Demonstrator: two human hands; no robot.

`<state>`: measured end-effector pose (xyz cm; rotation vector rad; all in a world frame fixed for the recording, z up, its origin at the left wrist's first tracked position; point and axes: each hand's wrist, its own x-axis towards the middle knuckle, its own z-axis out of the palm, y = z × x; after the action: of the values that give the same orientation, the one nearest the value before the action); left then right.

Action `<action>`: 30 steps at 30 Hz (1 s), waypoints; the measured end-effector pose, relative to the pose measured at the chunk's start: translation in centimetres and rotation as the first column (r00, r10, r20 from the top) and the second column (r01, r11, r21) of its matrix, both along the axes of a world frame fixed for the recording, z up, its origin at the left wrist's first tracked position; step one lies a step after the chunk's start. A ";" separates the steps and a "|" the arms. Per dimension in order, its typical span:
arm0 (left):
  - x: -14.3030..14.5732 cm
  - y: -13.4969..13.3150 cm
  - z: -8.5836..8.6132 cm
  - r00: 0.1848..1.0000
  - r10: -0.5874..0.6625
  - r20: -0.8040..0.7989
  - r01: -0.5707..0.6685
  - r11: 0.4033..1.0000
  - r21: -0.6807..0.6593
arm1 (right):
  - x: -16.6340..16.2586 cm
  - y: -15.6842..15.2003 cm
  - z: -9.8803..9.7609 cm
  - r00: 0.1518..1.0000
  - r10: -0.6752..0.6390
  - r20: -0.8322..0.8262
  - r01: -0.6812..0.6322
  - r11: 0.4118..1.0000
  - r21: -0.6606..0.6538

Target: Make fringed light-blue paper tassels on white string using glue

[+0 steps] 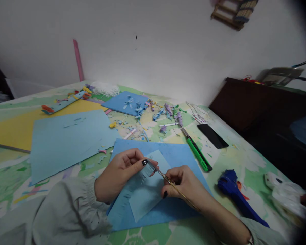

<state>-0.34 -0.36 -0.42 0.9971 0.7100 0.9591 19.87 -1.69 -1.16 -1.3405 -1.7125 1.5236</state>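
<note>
My left hand (119, 173) pinches a narrow strip of light blue paper (140, 177) whose edge is cut into a fine fringe. My right hand (185, 185) grips small gold scissors (165, 177), their blades at the strip's top end near my left thumb. Both hands hover over a light blue sheet (148, 197) lying on a darker blue sheet (173, 153) at the table's near edge.
A green utility knife (197, 151) and a black phone (213, 135) lie to the right. A blue glue gun (234, 194) sits near the right edge. Large light blue (66, 139) and yellow (12, 127) sheets lie left; curled paper pieces (165, 112) lie scattered at the back.
</note>
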 end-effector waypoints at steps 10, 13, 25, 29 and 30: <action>-0.4 0.4 -0.3 0.993 0.023 -0.115 -0.018 0.999 0.042 | 0.1 -0.2 1.3 0.992 0.054 -0.112 -0.057 0.998 -0.023; -0.5 0.6 -0.3 0.989 0.047 -0.140 -0.048 0.999 -0.004 | 0.4 0.2 1.6 0.997 -0.044 -0.067 0.044 0.999 0.010; -0.2 1.4 -0.9 0.974 0.054 -0.221 -0.068 0.996 -0.056 | 2.5 2.8 -1.0 0.905 -0.425 0.035 0.378 0.838 0.392; -0.4 1.5 -0.7 0.968 0.016 -0.250 -0.031 0.998 -0.058 | 2.7 3.0 -1.4 0.880 -0.474 -0.008 0.443 0.817 0.368; -0.4 1.5 -0.6 0.968 -0.001 -0.250 -0.015 0.998 -0.061 | 2.8 3.0 -1.5 0.874 -0.485 -0.022 0.459 0.811 0.363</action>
<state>-0.74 1.11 -1.01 1.0713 0.9496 0.8195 22.65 1.30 -2.64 -1.4884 -1.4530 0.8439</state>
